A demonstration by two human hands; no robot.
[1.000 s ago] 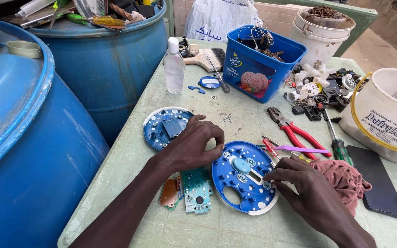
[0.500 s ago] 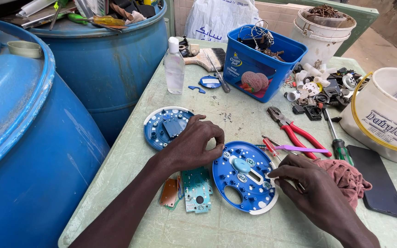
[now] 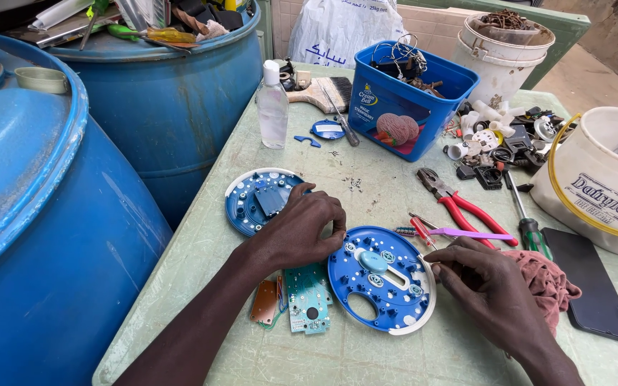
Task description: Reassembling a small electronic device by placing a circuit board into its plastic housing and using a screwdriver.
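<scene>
The blue disc (image 3: pixel 384 280) lies flat on the table (image 3: pixel 366 186) between both hands. The left hand (image 3: pixel 302 229) pinches its upper-left rim with curled fingers; the right hand (image 3: pixel 491 286) grips the right rim, equally near. A circuit board (image 3: pixel 307 299) lies just left.

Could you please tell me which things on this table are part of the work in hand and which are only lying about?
In hand:
left hand and right hand on the blue round plate
green circuit board
second blue plate

Lying about:
red-handled pliers
clear bottle
blue tub
pink rag
</scene>
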